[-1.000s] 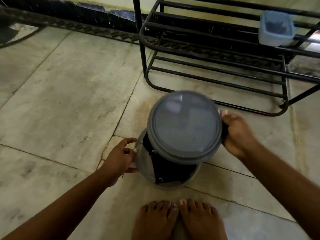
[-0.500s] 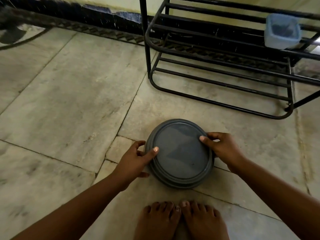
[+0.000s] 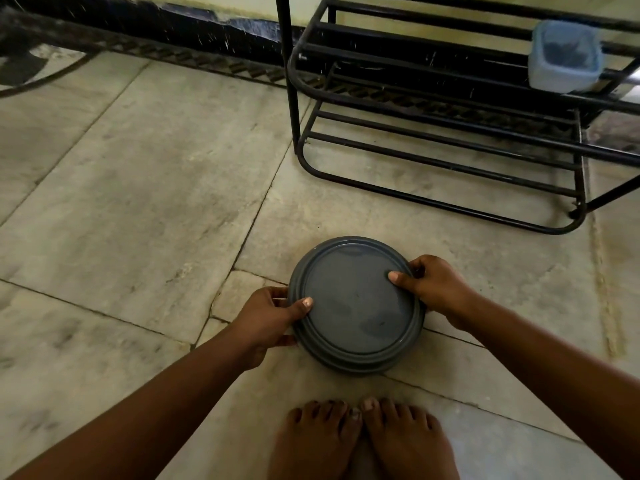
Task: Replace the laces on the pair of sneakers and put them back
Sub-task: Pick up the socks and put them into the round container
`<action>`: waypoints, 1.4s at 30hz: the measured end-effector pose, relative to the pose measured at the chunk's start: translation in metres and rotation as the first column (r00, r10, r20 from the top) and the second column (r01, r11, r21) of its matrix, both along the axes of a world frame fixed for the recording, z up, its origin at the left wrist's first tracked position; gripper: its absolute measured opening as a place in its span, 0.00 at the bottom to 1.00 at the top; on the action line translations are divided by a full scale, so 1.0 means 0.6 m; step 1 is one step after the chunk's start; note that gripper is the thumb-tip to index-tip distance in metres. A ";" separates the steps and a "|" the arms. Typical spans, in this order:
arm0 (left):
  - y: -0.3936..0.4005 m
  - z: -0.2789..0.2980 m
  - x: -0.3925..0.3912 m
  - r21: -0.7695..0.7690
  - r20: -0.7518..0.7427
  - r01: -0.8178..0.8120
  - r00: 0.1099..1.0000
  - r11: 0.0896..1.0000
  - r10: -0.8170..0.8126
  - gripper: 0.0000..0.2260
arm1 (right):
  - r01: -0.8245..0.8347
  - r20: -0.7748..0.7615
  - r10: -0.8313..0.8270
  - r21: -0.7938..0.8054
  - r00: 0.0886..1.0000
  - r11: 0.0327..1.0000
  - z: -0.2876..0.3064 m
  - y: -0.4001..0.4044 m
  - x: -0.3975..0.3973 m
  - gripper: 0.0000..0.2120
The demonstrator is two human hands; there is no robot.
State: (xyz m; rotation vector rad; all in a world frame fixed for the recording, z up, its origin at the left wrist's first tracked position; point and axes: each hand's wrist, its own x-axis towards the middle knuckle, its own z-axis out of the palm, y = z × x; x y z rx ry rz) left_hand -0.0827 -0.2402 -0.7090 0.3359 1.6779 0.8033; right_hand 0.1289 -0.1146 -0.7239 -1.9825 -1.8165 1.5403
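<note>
a black metal rack (image 3: 450,140) is being seen standing on a pale stone-tiled floor (image 3: 138,202) at the upper right, close against a wall with a dark skirting band (image 3: 173,29). a pale blue plastic tub (image 3: 564,57) is being carried on one of the rack's upper bars, at its right end. two bare feet (image 3: 363,441) are being kept side by side, touching, on the floor at the bottom edge.

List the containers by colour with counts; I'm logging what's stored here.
Grey lidded container, gripped by both hands: 1
Pale blue tub on the black rack: 1
Total: 2
</note>
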 end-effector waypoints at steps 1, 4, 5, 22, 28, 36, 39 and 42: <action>0.002 0.002 0.001 -0.002 0.000 0.007 1.000 1.000 -0.007 0.12 | 0.000 0.006 0.000 -0.004 1.000 1.000 0.001 0.000 -0.001 0.20; 0.000 0.002 -0.001 0.012 0.004 0.009 1.000 1.000 -0.009 0.11 | -0.012 0.013 0.012 0.013 1.000 1.000 0.004 -0.002 0.002 0.20; -0.003 -0.001 -0.002 0.025 0.002 0.008 1.000 1.000 -0.008 0.13 | -0.029 0.016 0.028 0.046 0.999 0.999 0.004 -0.005 0.004 0.20; -0.022 -0.028 0.033 0.131 -0.418 0.071 0.908 0.989 -0.010 0.19 | -0.281 0.206 0.206 0.459 0.957 0.843 -0.024 -0.079 0.001 0.36; -0.042 -0.014 0.023 0.045 -0.279 -0.012 0.960 0.999 0.024 0.27 | 0.054 0.003 -0.056 0.206 0.998 0.977 -0.014 -0.081 0.010 0.40; -0.074 -0.013 0.058 -0.117 -0.030 0.214 0.975 0.970 -0.219 0.19 | 0.120 -0.175 -0.262 -0.568 0.949 0.814 0.021 -0.146 0.027 0.18; -0.072 -0.019 0.062 -0.057 -0.046 0.148 0.988 0.987 -0.150 0.18 | 0.080 -0.187 -0.241 -0.610 0.952 0.789 0.016 -0.134 0.031 0.28; -0.078 -0.023 0.066 -0.029 -0.051 0.122 0.991 0.992 -0.123 0.22 | 0.108 -0.194 -0.278 -0.605 0.941 0.789 0.011 -0.136 0.031 0.31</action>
